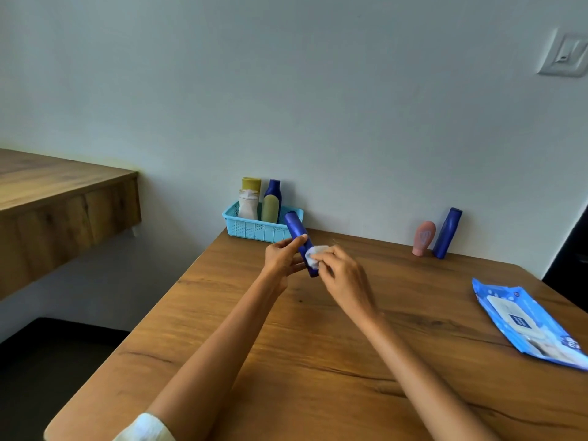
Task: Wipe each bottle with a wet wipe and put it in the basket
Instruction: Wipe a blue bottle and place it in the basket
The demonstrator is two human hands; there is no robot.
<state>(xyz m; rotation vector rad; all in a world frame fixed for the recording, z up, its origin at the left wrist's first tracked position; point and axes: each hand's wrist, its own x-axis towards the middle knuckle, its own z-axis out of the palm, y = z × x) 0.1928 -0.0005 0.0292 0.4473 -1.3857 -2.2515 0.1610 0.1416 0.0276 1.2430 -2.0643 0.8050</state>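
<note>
A light blue plastic basket (254, 229) with perforated sides sat at the far left corner of the wooden desk (318, 361), against the wall. Three bottles stood upright in it: a white bottle with a mustard-yellow cap (249, 198) on the left, a dark blue bottle (273, 190) behind, and a pale olive bottle (270, 209) in front of that one.

Just in front of the basket, above the desk, a person held a slim dark blue bottle (294, 227) tilted, its top leaning away toward the basket's right end. The bottle was a plain, smooth cylinder with no label visible. The left hand (281, 257) gripped the bottle's lower half, fingers (300, 239) curled around it. The right hand (342, 275) pinched a small crumpled white wet wipe (315, 254) and pressed it against the side of the bottle, near the middle.

Along the far edge, toward the right corner, a pink bottle (423, 238) stood cap down beside another dark blue bottle (448, 233), which leaned against the wall. A blue pack of wet wipes (525, 323) lay flat near the right edge of the desk. A white bandage (144, 429) showed on the left forearm.
</note>
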